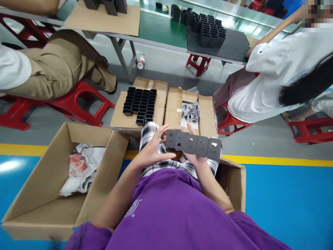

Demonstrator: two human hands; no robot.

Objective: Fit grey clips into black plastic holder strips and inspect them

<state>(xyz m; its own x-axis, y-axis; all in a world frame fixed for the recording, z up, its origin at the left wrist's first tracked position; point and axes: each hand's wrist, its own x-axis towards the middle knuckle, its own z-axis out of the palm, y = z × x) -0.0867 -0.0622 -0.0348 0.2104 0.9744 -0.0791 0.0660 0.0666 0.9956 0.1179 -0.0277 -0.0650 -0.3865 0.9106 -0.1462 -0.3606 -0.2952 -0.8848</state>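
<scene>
Right hand [196,160] gripping row of five dark cases [191,147] from behind, fingers partly hidden. Row lying to right of taped carton [161,97] and nearer wearer. Left hand [152,152] holding fingers and thumb spread at row's left end; cannot tell whether touching. Black cases [142,102] standing on taped carton; open box [113,163] sitting left of it; green table [161,31] running beyond it.

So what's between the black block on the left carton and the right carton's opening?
Left carton's cardboard, a narrow seam, then right carton's cardboard and tape; head view.
</scene>
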